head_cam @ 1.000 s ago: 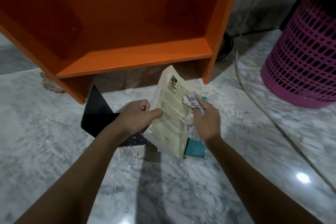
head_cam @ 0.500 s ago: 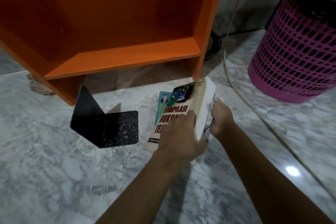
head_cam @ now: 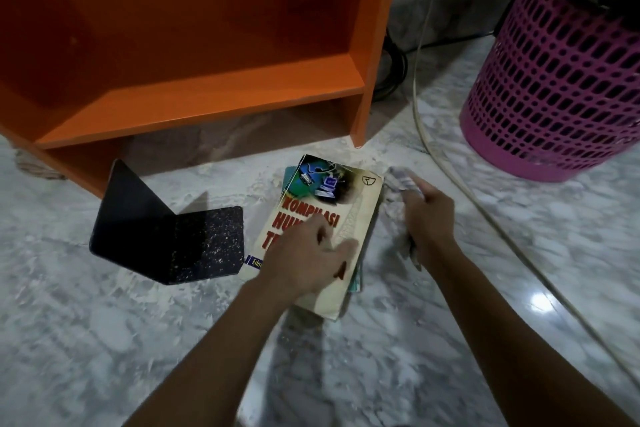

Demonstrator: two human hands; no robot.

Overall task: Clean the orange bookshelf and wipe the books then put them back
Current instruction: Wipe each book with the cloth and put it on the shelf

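now left hand (head_cam: 308, 260) rests on book (head_cam: 332, 184); right hand (head_cam: 429, 215) grips cloth (head_cam: 401, 178) beside edge.

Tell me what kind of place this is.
Probably a room in a home, at floor level: an orange bookshelf stands on a marbled floor, with a pink plastic basket and loose cables beside it.

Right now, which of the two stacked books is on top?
The cream paperback with red lettering; the thin teal book only peeks out beneath it.

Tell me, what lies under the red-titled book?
A teal book peeks out at two corners of the cream book; its cover, and anything beneath it, is hidden.
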